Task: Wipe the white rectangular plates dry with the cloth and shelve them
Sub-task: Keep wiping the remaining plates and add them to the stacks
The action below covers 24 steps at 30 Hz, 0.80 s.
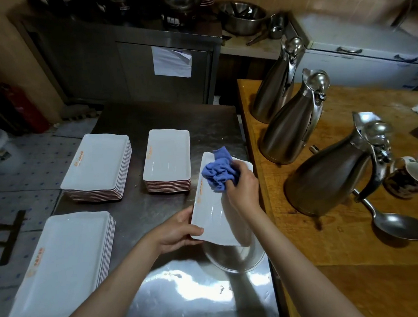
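white and glossy, the plate (216,214) being wiped is held tilted above the steel counter (162,296), over a round metal dish (233,259), with its far end raised. the left hand (175,231) grasps the near left edge, thumb on top and fingers underneath, while the right hand (241,188) is clenched round a bunched blue cloth (220,173) pressed on the upper part of the plate's face. to do this well, i would flatten the cloth so more of it meets the surface, then draw it in long passes from the far end toward the near one, running into the raised rim and corners where water likely sits. the left grip should stay firm, since a wet glazed edge can slip. flip it for the underside before adding it to one of the stacks (166,158) just beside it, so no damp is trapped between plates.
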Each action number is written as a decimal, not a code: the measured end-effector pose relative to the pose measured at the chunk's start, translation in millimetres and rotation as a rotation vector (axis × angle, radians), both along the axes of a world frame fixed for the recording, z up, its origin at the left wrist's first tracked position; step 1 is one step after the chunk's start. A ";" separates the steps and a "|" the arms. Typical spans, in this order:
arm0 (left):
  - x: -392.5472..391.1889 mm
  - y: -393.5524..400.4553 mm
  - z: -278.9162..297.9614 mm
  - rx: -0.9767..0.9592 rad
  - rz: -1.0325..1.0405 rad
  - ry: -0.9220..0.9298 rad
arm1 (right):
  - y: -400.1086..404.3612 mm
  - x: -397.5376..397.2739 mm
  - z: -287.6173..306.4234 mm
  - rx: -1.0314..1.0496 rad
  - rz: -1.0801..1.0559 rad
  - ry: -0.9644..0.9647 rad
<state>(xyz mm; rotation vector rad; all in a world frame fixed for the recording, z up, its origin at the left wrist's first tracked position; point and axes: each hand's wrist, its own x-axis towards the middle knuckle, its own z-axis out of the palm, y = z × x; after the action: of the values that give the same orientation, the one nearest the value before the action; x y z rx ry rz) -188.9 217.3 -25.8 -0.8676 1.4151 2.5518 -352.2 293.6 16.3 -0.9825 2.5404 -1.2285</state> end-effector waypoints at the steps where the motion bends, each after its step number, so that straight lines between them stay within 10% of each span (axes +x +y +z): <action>1: 1.1 -0.2 0.9 -0.001 -0.007 0.002 | -0.6 -2.9 0.4 -0.036 -0.042 -0.021; 24: -0.5 -9.7 -6.5 0.050 0.103 0.102 | 32.4 24.3 2.4 0.111 0.461 0.039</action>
<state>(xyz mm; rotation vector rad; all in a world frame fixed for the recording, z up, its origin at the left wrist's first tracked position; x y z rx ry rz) -189.4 207.6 -32.3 -0.8350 1.3607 2.7309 -327.9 326.1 18.8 -1.4654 2.1964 -0.9325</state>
